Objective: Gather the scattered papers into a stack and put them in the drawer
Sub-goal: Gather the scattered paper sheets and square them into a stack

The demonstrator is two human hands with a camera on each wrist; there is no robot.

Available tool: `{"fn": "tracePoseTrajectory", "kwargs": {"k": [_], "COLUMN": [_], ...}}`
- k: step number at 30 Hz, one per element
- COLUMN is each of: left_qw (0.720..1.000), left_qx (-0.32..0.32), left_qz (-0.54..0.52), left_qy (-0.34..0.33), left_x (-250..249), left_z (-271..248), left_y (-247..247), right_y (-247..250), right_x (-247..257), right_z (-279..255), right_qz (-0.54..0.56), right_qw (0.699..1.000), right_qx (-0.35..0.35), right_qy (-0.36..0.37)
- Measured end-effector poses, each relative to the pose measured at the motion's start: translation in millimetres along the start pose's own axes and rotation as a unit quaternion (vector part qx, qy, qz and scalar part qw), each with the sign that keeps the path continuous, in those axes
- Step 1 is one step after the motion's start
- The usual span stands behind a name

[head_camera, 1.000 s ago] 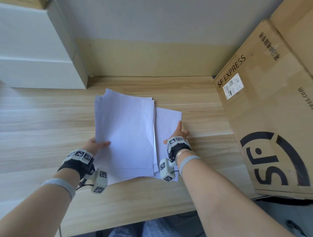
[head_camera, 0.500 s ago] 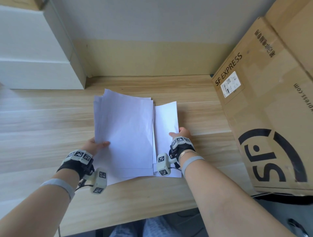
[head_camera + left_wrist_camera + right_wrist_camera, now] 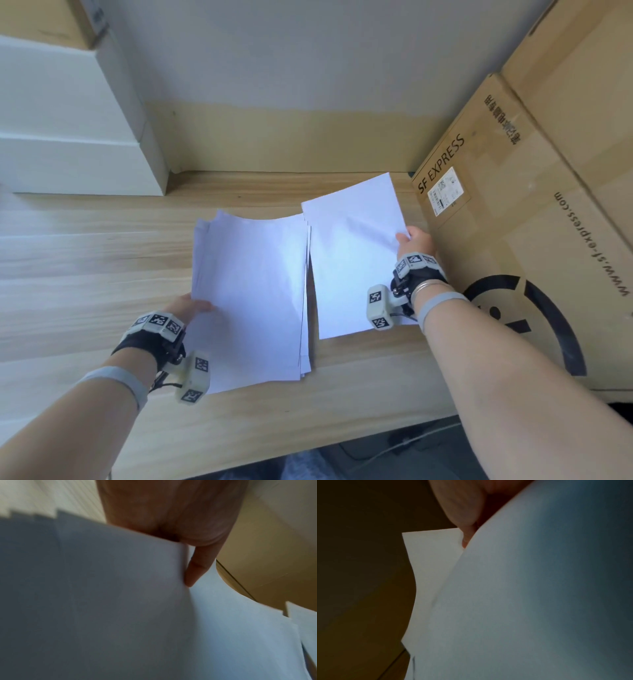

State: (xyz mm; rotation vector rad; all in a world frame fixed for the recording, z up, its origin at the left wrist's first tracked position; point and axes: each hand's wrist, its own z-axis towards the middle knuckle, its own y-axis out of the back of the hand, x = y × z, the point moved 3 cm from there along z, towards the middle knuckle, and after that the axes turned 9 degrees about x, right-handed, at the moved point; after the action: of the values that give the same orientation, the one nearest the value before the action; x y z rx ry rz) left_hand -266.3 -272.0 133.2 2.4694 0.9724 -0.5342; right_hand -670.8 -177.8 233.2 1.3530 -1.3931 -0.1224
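A loose stack of several white papers [image 3: 250, 294] is held raised over the wooden desk [image 3: 85, 267] by my left hand [image 3: 191, 306], which grips its left edge with the thumb on top. In the left wrist view the stack [image 3: 102, 601] fills the frame and my thumb [image 3: 197, 566] lies on it. My right hand [image 3: 411, 240] pinches the right edge of a single white sheet [image 3: 356, 260], lifted and tilted just right of the stack. The right wrist view shows that sheet [image 3: 522, 601] curved close to the lens. No drawer front is clearly in view.
A large SF Express cardboard box [image 3: 513, 240] stands right beside my right hand, with another box [image 3: 582, 85] behind it. A white cabinet [image 3: 68, 137] sits at the back left on the desk. The desk's front edge [image 3: 308, 455] runs below my arms.
My right hand has pulled the single sheet out from under the stack, lifting it to the right and back. The left hand keeps holding the stack in place.
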Motion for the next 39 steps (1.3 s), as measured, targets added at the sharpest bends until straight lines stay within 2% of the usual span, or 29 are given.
{"fn": "tracePoseTrajectory", "kwargs": {"k": [5, 10, 15, 21, 24, 26, 29, 33, 36, 39], "left_qw": [0.999, 1.0, 0.999, 0.998, 1.0, 1.0, 0.996, 0.984, 0.972, 0.956], "left_qx": [-0.004, -0.006, 0.0, -0.008, 0.003, 0.003, -0.014, -0.014, -0.039, -0.051], "left_qz": [0.03, 0.027, 0.052, 0.067, 0.026, -0.008, -0.063, -0.12, -0.145, -0.172], "left_qy": [0.011, 0.005, 0.003, 0.01, -0.008, -0.021, -0.055, -0.13, -0.182, -0.232], "left_x": [-0.5, -4.2, -4.3, -11.1, -14.1, -15.4, -21.0, -39.9, -67.6, -95.7], "left_z": [-1.2, -4.6, -4.5, -8.7, -6.8, -4.4, -5.9, -13.4, -26.6, -39.9], "left_y": [-0.5, -2.3, -7.2, -18.7, -20.5, -20.8, -20.4, -14.4, -5.5, 4.8], "right_y": [-0.2, -57.2, -115.9, -157.8, -170.1, -171.2, -163.1, -141.8, -118.4, -89.1], "right_x": [9.8, 14.9, 15.2, 23.6, 24.9, 22.5, 14.2, 18.4, 45.9, 81.4], "right_z": [-3.1, -22.9, -42.9, -60.1, -66.2, -66.6, -58.2, -44.4, -39.8, -43.3], "right_qz": [0.02, -0.011, -0.022, -0.058, -0.082, -0.053, 0.047, 0.138, 0.163, 0.197], "right_qw": [1.0, 0.995, 0.987, 0.981, 0.971, 0.969, 0.969, 0.964, 0.969, 0.962], "right_qx": [0.005, 0.095, 0.157, 0.179, 0.221, 0.24, 0.241, 0.225, 0.182, 0.141], "right_qy": [0.008, 0.019, -0.022, -0.039, -0.032, -0.019, -0.03, -0.036, 0.039, 0.124]}}
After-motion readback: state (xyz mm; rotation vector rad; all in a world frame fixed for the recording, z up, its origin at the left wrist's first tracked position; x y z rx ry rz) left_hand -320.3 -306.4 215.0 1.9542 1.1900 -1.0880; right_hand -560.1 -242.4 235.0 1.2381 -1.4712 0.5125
